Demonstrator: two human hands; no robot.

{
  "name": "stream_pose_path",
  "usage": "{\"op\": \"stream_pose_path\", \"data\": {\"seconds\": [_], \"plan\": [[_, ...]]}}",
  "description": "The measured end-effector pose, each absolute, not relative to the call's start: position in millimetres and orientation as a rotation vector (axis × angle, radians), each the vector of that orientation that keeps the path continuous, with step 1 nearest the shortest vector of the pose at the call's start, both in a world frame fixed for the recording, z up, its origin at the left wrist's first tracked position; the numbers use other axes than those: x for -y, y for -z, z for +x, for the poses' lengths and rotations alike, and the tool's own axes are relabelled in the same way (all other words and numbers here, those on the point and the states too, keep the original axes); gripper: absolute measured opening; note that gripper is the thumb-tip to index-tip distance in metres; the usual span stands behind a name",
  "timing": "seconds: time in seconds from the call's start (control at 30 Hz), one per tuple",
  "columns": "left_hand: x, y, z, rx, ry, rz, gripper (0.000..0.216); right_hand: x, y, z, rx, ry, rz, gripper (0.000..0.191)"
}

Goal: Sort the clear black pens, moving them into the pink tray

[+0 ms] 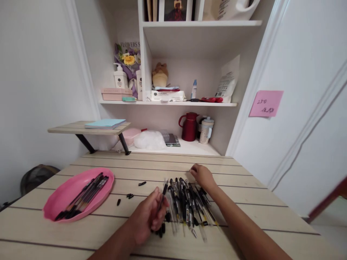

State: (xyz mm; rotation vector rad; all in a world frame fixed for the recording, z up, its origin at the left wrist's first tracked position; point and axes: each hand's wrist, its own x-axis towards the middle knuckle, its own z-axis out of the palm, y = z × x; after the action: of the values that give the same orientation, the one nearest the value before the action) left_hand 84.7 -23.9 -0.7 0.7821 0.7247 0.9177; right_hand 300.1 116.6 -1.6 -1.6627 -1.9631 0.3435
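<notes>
My left hand [148, 213] is closed around a dark pen [164, 188], whose narrow end points up and away from me. Just right of it lies a loose pile of pen parts [187, 202]: clear barrels, black caps and grips, and thin refills. My right hand [202, 175] is over the far right edge of this pile with its fingers curled together; whether something small is between them is hidden. Several small black caps [130, 196] lie on the table left of the pile. A pink oval tray [54, 202] at the left holds a bundle of pens [86, 196].
The slatted wooden table [217, 234] runs back to a white shelf unit [189, 104]. A small raised stand [70, 128] with blue paper [105, 123] is at the back left. A red jug [189, 126] and a cup [206, 130] stand behind the table.
</notes>
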Motion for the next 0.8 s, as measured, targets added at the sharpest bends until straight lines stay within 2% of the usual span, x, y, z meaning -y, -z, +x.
{"op": "stream_pose_path", "data": {"seconds": [0.07,0.13,0.2,0.27,0.47,0.8], "plan": [[24,0,85,-0.694,-0.938,0.776,0.037,-113,-6,294,1.889,-0.53,-1.537,0.021],[24,-1,84,-0.686,-0.984,0.793,0.032,-104,-15,286,1.731,-0.868,-1.318,0.022],[23,-1,83,-0.692,-1.005,0.826,0.035,-93,-23,276,1.589,-1.174,-1.098,0.022],[23,-1,81,-0.706,-1.0,0.869,0.037,-80,-32,267,1.538,-1.344,-0.959,0.024],[23,-1,79,-0.747,-1.021,0.965,0.041,-55,-50,252,1.571,-1.389,-0.811,0.018],[25,-5,80,-0.833,-0.977,1.047,0.043,-53,-47,249,1.787,-1.37,-0.715,0.025]]}}
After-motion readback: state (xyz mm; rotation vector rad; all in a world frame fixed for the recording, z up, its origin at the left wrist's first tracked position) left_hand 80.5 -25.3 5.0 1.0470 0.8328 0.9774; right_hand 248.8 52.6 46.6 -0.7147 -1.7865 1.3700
